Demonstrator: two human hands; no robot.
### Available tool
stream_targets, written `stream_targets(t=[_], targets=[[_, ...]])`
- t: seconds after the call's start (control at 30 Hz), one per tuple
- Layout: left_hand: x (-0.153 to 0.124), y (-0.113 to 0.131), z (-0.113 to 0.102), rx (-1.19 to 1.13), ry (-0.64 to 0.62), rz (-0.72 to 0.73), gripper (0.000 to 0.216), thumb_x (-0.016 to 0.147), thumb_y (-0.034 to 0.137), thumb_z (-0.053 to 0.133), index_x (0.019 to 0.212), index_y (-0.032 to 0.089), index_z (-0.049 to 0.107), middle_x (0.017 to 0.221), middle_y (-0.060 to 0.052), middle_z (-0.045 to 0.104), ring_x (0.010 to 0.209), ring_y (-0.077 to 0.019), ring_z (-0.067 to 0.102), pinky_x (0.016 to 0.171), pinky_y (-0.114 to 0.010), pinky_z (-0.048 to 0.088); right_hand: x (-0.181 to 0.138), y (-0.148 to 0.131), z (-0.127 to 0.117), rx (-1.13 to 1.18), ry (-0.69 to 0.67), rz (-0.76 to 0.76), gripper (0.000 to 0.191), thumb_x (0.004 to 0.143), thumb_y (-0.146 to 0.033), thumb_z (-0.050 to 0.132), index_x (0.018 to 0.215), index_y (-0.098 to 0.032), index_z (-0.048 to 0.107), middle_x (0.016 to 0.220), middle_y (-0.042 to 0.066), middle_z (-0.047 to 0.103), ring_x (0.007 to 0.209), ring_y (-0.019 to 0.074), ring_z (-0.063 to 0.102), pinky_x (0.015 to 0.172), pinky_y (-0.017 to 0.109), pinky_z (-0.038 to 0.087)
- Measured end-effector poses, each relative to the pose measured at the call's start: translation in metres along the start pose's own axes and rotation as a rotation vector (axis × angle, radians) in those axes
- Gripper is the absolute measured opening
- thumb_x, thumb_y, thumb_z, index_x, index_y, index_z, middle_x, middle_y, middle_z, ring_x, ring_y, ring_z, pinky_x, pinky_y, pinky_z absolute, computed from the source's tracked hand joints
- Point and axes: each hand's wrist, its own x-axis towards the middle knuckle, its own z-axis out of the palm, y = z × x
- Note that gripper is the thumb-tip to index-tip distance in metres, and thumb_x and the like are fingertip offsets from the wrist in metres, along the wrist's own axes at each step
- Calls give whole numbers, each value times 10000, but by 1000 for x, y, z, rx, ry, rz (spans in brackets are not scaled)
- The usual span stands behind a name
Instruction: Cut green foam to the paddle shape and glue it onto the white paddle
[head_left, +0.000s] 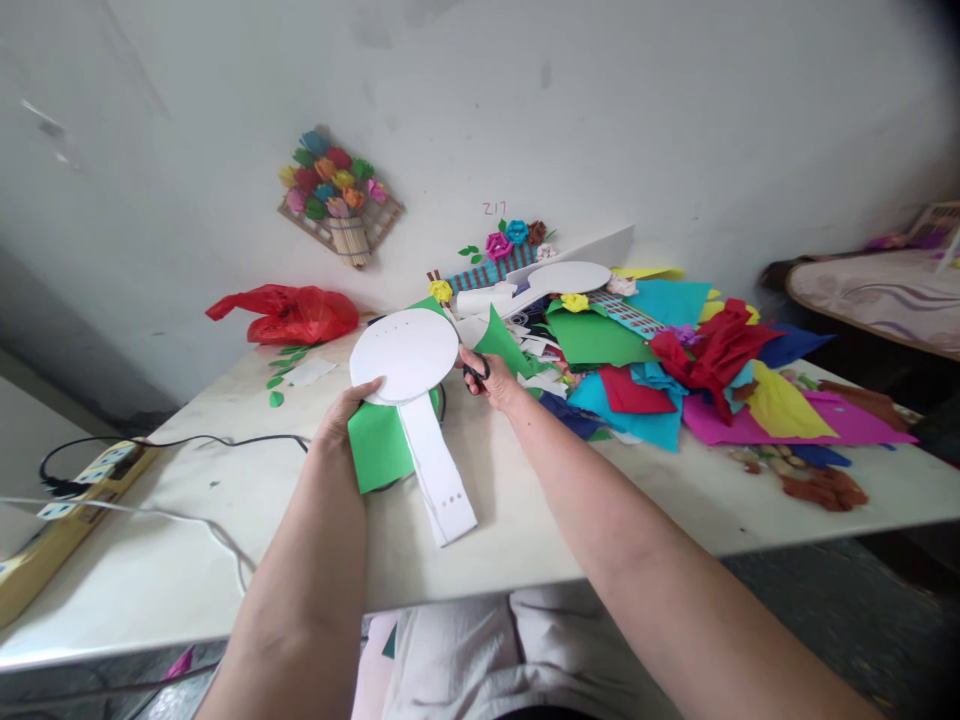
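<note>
Behind everything we see a pale wall (637,120), and before it a light table (517,520). Across the table's far right side spreads a heap of coloured sheets (600,338). Directly in front of us is the white cutout (405,355), a round head with a long strip pointing our way. A flower bouquet (328,185) hangs on the wall, and a red plastic bag (304,318) lies at the back left. Part of a green sheet (379,445) shows under the cutout. Our left hand (343,412) pinches the round head's lower left edge, thumb on top, other fingers hidden. Our right hand (491,378) curls closed around black-handled scissors (474,384) beside its right edge; we cannot tell how the blades stand. Small green leaves (276,399) lie near the bag.
</note>
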Motion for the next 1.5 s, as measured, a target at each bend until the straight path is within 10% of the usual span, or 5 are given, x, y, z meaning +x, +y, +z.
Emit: stream_targets(t=[1.5], targets=[[-1, 3, 0, -14, 26, -90, 560, 717, 93, 620, 1272, 56, 553, 877, -168, 725, 787, -323, 701, 714, -373, 607, 6, -4, -27, -14, -116, 35, 427, 718, -531, 692, 745, -108, 637, 454, -33, 523, 340, 35, 414, 346, 149, 334]])
